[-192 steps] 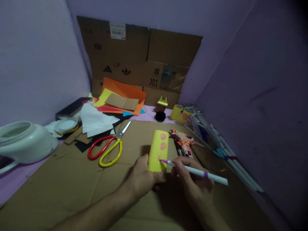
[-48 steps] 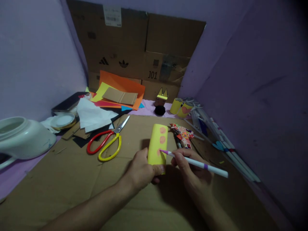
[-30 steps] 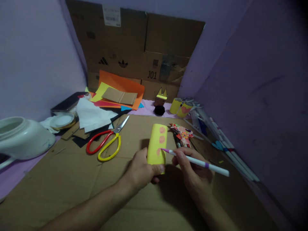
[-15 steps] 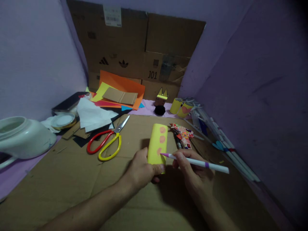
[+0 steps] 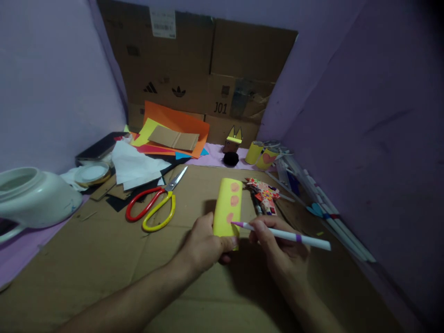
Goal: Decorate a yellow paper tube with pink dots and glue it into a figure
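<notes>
A yellow paper tube [image 5: 224,203] with three orange-pink spots down its right side is held at its lower end by my left hand [image 5: 205,243], thumb across the front. My right hand [image 5: 277,240] pinches a white marker [image 5: 296,237] with a purple band. The marker's purple tip meets the tube at the lowest spot, which looks less round than the upper two. Just beyond my right hand lies a floral-patterned piece [image 5: 266,194] with dark pens beside it. Red-and-yellow-handled scissors [image 5: 157,203] rest left of the tube, blades partly apart.
White teapot [image 5: 41,199] at the left; white papers [image 5: 133,166] and coloured sheets [image 5: 176,122] behind the scissors. Small eared box [image 5: 232,144], black pompom [image 5: 231,159] and yellow rolls [image 5: 254,152] at the back. White sticks [image 5: 342,231] lie along the right wall.
The lowest spot on the tube looks slightly more filled in on its right side. Both hands, the tube and the marker hold nearly the same positions.
</notes>
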A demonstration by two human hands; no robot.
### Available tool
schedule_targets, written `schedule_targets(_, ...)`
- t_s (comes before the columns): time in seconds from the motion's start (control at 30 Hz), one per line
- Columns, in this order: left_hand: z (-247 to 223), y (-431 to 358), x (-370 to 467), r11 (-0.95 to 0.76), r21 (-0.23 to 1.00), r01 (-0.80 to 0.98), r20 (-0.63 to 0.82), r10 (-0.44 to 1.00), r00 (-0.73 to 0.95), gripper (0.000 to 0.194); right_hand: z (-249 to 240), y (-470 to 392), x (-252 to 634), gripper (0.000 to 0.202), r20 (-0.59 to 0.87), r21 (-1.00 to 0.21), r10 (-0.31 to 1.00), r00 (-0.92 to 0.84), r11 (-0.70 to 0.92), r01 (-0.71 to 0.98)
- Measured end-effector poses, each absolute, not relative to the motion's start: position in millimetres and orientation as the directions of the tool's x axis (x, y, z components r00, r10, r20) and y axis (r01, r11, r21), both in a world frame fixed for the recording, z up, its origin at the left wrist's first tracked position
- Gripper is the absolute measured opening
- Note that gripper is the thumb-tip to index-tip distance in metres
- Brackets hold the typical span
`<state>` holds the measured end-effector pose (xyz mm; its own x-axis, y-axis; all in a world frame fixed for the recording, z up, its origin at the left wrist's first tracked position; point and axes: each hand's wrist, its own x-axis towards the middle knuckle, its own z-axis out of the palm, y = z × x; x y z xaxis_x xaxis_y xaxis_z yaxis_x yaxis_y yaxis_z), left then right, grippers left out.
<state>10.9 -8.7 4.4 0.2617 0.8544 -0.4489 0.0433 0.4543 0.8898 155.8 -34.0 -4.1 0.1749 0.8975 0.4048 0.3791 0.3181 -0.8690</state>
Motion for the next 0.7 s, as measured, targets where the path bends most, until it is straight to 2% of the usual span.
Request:
schedule_targets(0.5, 2.6, -8.3, 10.7, 0.447, 0.894, 0.013, -0.435, 0.864, 0.255, 0.035, -1.3, -31.8, 153.6, 0.016, 0.437, -0.871, 0.864, 0.249, 0.337, 0.358)
schedule_targets(0.7, 3.4, -8.6, 10.7, 0.445, 0.895, 0.015, -0.435, 0.867, 0.244, 0.033, -1.1, -31.8, 154.4, 0.020, 0.439, -0.863, 0.864, 0.246, 0.330, 0.382)
